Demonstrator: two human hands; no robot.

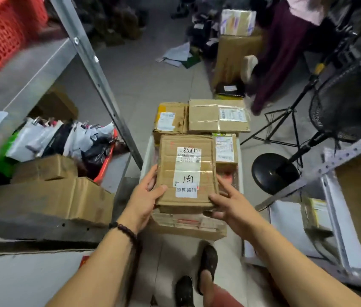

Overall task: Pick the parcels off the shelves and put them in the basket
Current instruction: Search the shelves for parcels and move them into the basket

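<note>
A flat brown cardboard parcel [186,171] with white labels lies on top of the pile in the white basket [147,156] on the floor ahead. My left hand [146,193] grips the parcel's near left corner, thumb on top. My right hand [228,202] holds its near right corner, thumb on top and fingers under the edge. Several other cardboard parcels fill the basket: two at the far end [170,118] [218,116], a small one at the right [226,149], and a flattened one beneath [188,224].
Metal shelving [93,63] on the left holds a red crate [0,32], plastic mailer bags [49,138] and cardboard boxes [64,196]. A shelf unit [339,218] stands at right. A black fan on a stand [274,173] and a tripod [286,122] stand right of the basket. A person [286,45] is behind.
</note>
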